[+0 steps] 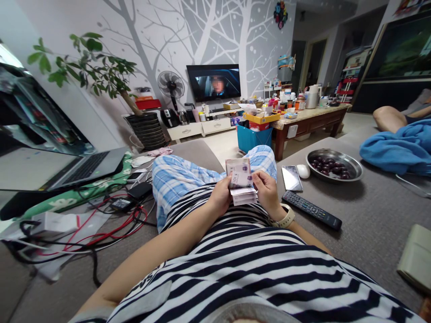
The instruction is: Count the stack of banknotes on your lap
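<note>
Several banknotes [239, 174] are held above my lap, in the middle of the head view. My left hand [221, 195] is closed on the left side of the notes. At their right edge, my right hand [266, 186] pinches them between thumb and fingers. The lower ends of the notes fan out in overlapping layers below the fingers. A pale watch [286, 217] is on my right wrist. Checked blue trousers [188, 169] cover my crossed legs under the hands.
On the sofa to my right lie a phone [292, 178], a white mouse [303, 171], a remote control [312, 210] and a metal bowl [353, 176] of dark round fruit. At left are a laptop [90, 168] and tangled cables [134, 222]. Another person's leg [389, 119] shows at right.
</note>
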Motion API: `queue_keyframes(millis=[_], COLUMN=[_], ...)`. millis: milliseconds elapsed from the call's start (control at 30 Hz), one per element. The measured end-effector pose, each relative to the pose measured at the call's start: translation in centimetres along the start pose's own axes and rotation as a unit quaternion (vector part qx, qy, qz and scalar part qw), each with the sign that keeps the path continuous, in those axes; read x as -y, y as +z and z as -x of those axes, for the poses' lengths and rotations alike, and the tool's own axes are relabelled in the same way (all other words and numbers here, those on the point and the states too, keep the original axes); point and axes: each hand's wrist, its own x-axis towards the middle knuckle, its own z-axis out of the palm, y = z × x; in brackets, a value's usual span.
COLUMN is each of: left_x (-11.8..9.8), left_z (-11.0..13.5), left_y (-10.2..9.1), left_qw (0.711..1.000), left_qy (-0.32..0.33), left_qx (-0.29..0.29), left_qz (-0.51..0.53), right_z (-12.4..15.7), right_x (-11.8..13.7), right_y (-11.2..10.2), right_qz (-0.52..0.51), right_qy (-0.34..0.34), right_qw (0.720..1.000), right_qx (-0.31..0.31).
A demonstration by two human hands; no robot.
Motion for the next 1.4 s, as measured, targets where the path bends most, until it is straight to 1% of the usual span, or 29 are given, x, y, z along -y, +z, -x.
queue_keyframes(millis=[167,300,433,533,667,833,1000,1133,1400], left_x=[-0.30,-0.45,-0.52,-0.54,-0.49,-0.45,-0.37,-0.28,-0.13], left_z=[0.33,0.51,0.77,0.90,0.88,0.85,0.73,0.48,0.17], left_y=[0.42,0.51,0.43,0.48,0.57,0.56,0.54,0.50,0.32], left_qw=[1.000,1.000,1.000,0.999,0.999,0.999,1.000,1.000,1.000], left_qy=[-0.019,-0.018,-0.022,-0.013,0.002,0.005,-0.009,-0.015,-0.013], left_qx=[-0.001,0.004,0.011,0.010,0.008,0.010,0.015,0.000,-0.005], left_qz=[0.002,0.002,-0.011,-0.028,-0.042,-0.045,-0.020,-0.001,-0.002], right_z=[0.01,-0.05,-0.25,-0.39,-0.42,-0.39,-0.30,-0.18,0.01], right_x=[-0.15,-0.25,-0.63,-0.91,-0.97,-0.90,-0.63,-0.27,-0.07], right_y=[0.04,0.14,0.14,0.08,0.04,0.03,0.07,0.14,0.08], right_qz=[-0.018,-0.037,-0.020,-0.007,0.000,0.007,-0.001,-0.005,-0.031], right_qy=[-0.001,0.014,0.040,0.051,0.047,0.048,0.042,0.028,-0.003], right_qw=[1.000,0.999,0.998,0.998,0.999,0.999,0.999,0.999,0.999], right_qx=[0.000,-0.006,-0.039,-0.035,-0.025,-0.025,-0.034,-0.034,-0.006])
